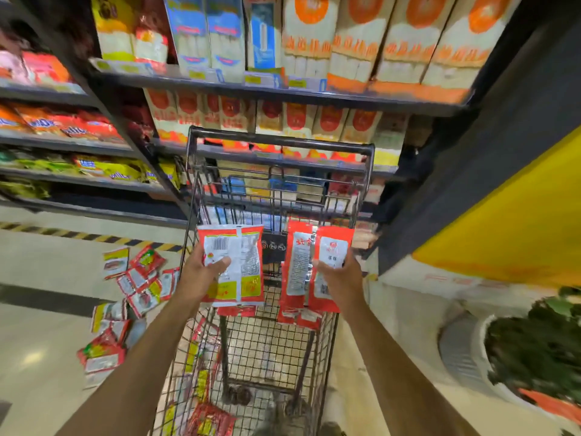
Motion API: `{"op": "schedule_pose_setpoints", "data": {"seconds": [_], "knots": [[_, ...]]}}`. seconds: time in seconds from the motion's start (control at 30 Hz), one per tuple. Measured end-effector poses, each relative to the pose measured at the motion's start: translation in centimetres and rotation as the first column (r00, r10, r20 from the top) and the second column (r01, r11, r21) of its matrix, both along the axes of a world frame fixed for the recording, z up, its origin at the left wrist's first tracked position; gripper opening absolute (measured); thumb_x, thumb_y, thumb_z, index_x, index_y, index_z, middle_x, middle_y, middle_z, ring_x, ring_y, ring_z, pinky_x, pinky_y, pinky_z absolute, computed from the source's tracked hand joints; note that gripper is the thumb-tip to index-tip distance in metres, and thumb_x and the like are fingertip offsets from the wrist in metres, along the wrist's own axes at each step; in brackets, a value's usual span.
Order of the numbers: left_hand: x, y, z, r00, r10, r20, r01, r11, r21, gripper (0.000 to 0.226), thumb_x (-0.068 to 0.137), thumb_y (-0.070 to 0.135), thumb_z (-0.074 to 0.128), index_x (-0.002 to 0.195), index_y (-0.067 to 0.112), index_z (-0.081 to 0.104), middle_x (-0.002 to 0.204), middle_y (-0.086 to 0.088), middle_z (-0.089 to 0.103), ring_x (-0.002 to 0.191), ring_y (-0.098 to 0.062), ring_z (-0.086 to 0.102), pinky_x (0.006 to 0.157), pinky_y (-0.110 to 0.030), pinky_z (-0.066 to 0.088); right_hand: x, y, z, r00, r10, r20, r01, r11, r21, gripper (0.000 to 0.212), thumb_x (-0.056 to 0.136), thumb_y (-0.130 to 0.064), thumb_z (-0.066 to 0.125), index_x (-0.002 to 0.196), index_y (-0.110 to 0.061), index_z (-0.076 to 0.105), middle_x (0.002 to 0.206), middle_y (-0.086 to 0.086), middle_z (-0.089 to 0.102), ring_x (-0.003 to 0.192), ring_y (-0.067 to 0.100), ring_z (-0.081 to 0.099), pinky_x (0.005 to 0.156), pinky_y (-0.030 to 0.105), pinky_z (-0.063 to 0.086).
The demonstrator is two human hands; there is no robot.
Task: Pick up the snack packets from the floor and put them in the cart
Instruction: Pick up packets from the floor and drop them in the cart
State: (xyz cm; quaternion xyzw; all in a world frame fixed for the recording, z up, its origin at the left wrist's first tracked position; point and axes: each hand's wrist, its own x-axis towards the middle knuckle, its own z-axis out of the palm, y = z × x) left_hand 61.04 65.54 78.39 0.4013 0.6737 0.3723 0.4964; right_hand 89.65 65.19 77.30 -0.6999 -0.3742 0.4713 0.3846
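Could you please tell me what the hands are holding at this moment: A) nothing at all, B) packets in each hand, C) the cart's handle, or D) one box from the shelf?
B: the left hand grips a white packet and the right hand grips red packets, above the cart.

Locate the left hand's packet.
Head view, left of centre: the left hand holds the packet over the cart, beside the packets in the right hand.

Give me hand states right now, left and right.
Left hand: holding a red-and-white snack packet over the cart.
Right hand: holding red snack packets, count unclear.
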Motion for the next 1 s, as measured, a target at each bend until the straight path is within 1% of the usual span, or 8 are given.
{"op": "schedule_pose_setpoints", "data": {"seconds": [0.2,0.3,0.43,0.57,0.7,0.8,0.9,1.0], "knots": [[-2.5,3.4,-8.8,0.992,-0.037,-0.118,0.032,0.999,-0.040,0.033,0.097,0.005,0.069,0.127,0.016,0.062,0.113,0.005,0.073,0.097,-0.008,0.070,0.076,-0.020,0.058,-3.2,2.8,-10.7,0.997,-0.047,0.065,0.052,0.996,-0.077,0.037,0.086,-0.016,0.081,0.119,-0.019,0.067,0.111,0.002,0.077,0.096,0.019,0.074,0.084,0.039,0.060],[-3.4,5.2,-13.4,0.984,-0.023,-0.179,0.011,0.998,-0.070,0.030,0.097,0.007,0.071,0.119,0.025,0.065,0.113,-0.004,0.074,0.099,-0.023,0.072,0.085,-0.037,0.059,-4.5,4.0,-14.6,0.988,-0.078,0.132,0.097,0.986,-0.138,0.045,0.089,-0.016,0.080,0.129,-0.019,0.060,0.123,0.002,0.074,0.112,0.027,0.071,0.096,0.045,0.058],[-5.2,7.5,-21.0,0.977,-0.009,-0.214,-0.020,0.991,-0.132,0.044,0.087,0.025,0.075,0.129,0.019,0.065,0.121,-0.012,0.073,0.112,-0.037,0.070,0.096,-0.057,0.057,-5.2,5.9,-19.1,0.977,-0.040,0.208,0.093,0.964,-0.250,0.035,0.094,-0.012,0.074,0.124,-0.017,0.056,0.123,0.004,0.070,0.112,0.026,0.067,0.086,0.026,0.050],[-5.2,9.7,-26.4,0.977,-0.041,-0.208,-0.004,0.977,-0.211,0.051,0.093,0.012,0.074,0.140,0.010,0.057,0.125,-0.020,0.068,0.110,-0.034,0.067,0.091,-0.044,0.052,-5.6,7.3,-23.2,0.946,-0.021,0.324,0.136,0.932,-0.337,0.035,0.095,-0.019,0.073,0.125,-0.018,0.056,0.127,0.008,0.067,0.119,0.029,0.064,0.081,0.028,0.047],[-4.9,11.1,-29.7,0.953,-0.083,-0.292,-0.003,0.959,-0.283,0.046,0.095,0.012,0.071,0.138,0.008,0.056,0.115,-0.016,0.068,0.101,-0.034,0.068,0.086,-0.040,0.058,-5.7,8.6,-26.3,0.905,-0.018,0.426,0.222,0.872,-0.436,0.052,0.096,-0.034,0.069,0.139,-0.017,0.048,0.137,0.014,0.061,0.129,0.035,0.055,0.103,0.042,0.050],[-3.9,11.5,-30.2,0.931,-0.110,-0.349,-0.006,0.950,-0.314,0.033,0.098,0.001,0.063,0.129,-0.003,0.054,0.095,-0.013,0.060,0.074,-0.026,0.061,0.071,-0.029,0.062,-5.8,8.7,-27.5,0.875,-0.064,0.481,0.273,0.883,-0.380,0.042,0.095,-0.025,0.066,0.134,-0.017,0.050,0.132,0.012,0.062,0.124,0.034,0.058,0.101,0.039,0.050],[-2.7,10.8,-29.2,0.858,-0.076,-0.509,-0.062,0.967,-0.249,0.054,0.093,0.006,0.068,0.142,-0.003,0.047,0.116,-0.004,0.046,0.113,-0.034,0.058,0.105,-0.050,0.047,-6.0,7.7,-27.7,0.867,-0.159,0.472,0.313,0.911,-0.268,0.047,0.097,-0.019,0.066,0.141,-0.013,0.049,0.143,0.011,0.055,0.135,0.028,0.049,0.097,0.026,0.039],[-2.1,8.8,-27.4,0.816,-0.069,-0.574,0.001,0.993,-0.118,0.055,0.089,-0.002,0.062,0.141,-0.012,0.045,0.114,-0.020,0.056,0.120,-0.038,0.049,0.105,-0.045,0.039,-6.4,6.7,-26.4,0.857,-0.124,0.500,0.258,0.944,-0.208,0.063,0.094,-0.017,0.066,0.151,-0.003,0.041,0.155,0.017,0.040,0.143,0.029,0.034,0.115,0.029,0.024]]}}
